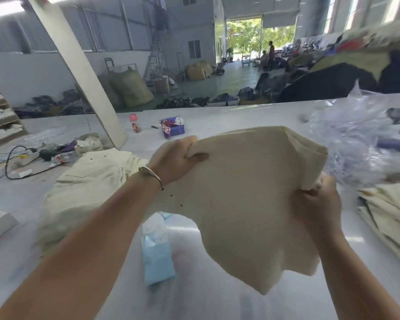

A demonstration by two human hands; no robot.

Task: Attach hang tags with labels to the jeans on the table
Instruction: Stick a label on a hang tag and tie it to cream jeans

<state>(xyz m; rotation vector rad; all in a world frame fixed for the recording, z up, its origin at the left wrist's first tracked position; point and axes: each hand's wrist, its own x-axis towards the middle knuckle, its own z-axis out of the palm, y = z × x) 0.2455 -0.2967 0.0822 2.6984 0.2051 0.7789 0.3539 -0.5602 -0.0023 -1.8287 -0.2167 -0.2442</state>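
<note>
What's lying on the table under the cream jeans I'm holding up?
A light blue packet lies on the white table just below the folded cream jeans, which the left hand and right hand both grip.

Both hands hold the folded jeans (252, 199) up over the table (217, 296). Hang tags (157, 257) lie underneath, another jeans pile (88, 188) left, a folded stack (388, 213) right.

you hold a cream pair of jeans (247, 204) up off the worktop (217, 116), folded, its lower edge hanging free and wavy. more cream jeans (90, 188) lie heaped toward the left edge of the worktop, rivets and a pocket seam showing. a flat stack of folded cream jeans (388, 215) lies at the right edge. a blue pack of hang tags (156, 252) lies near the front edge, blurred.
</note>
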